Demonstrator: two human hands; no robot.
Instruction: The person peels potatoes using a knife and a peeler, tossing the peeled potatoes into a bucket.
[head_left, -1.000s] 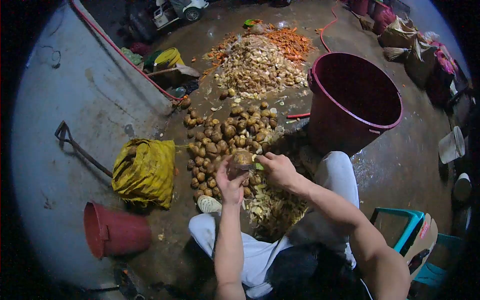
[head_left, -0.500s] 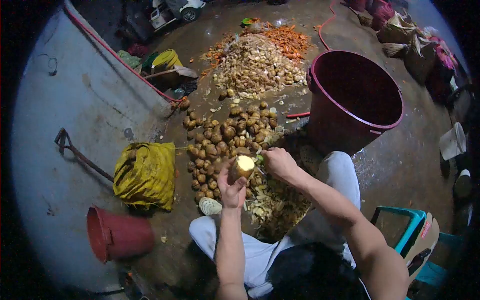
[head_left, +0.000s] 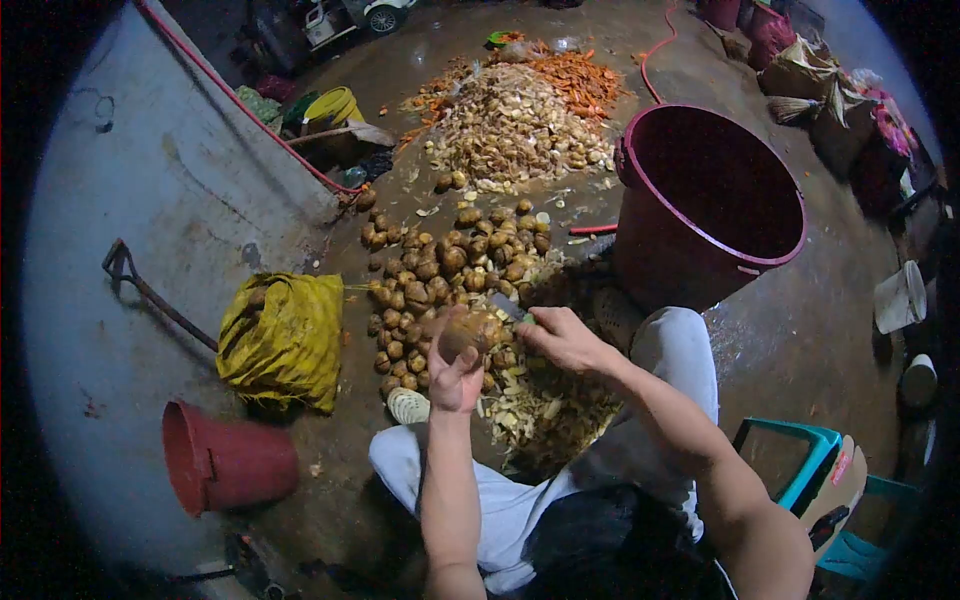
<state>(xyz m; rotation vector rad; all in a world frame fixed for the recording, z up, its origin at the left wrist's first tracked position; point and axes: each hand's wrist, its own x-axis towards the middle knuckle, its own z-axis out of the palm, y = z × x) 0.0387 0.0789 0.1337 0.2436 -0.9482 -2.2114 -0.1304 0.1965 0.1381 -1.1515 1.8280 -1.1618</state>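
Note:
My left hand (head_left: 455, 375) is closed round a large, round, brown-skinned root vegetable (head_left: 463, 333), held up over a heap of similar ones (head_left: 435, 275). In my right hand (head_left: 565, 338) is a knife (head_left: 508, 307) with a broad grey blade and what looks like a green handle. The blade points up and left, just right of the root vegetable; whether the two touch I cannot tell. Pale peelings (head_left: 540, 405) lie on the floor below my hands, between my legs.
A tall maroon tub (head_left: 665, 240) stands at front right. Farther off are a pale heap of peelings (head_left: 515, 120) and orange pieces (head_left: 580, 80). On the left are a yellow sack (head_left: 280, 345), a red bucket (head_left: 235, 460) and a wall (head_left: 170, 250). A teal stool (head_left: 815, 465) stands at right.
The root vegetable has been turned, so its pale cut face no longer shows and brown skin faces me. The knife blade has come into sight beside it. The view has shifted slightly.

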